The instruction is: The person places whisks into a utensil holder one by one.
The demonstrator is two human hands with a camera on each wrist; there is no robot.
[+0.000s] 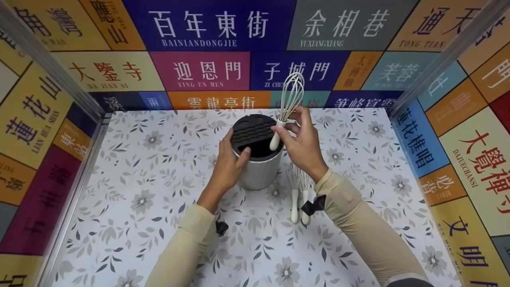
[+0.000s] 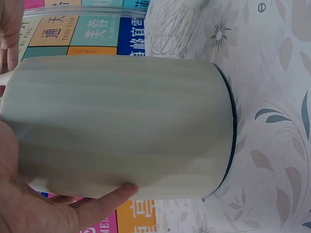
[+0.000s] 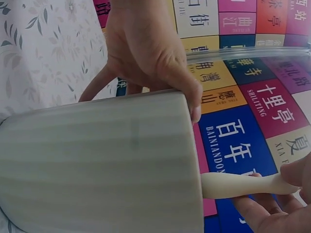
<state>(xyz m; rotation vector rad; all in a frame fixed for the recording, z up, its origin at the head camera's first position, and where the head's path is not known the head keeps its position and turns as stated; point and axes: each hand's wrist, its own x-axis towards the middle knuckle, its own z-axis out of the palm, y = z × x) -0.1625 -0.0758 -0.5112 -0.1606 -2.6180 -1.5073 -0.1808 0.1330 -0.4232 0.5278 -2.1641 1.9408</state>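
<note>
I see the right hand (image 1: 305, 145) pinching a whisk (image 1: 284, 114) at the canister (image 1: 259, 174), near the far edge of the bench (image 1: 119, 231); the left hand (image 1: 228, 166) grips the canister (the right arm (image 1: 358, 215) partly hides more whisks (image 1: 295, 203)).

Before me is a table (image 1: 119, 239), its white surface patterned with gray flowers and leaves. Beyond it, a back wall (image 1: 223, 48) of colorful blocks carries Chinese characters and romanized names; matching left (image 1: 38, 99) and right walls (image 1: 474, 159) flank the table.
</note>
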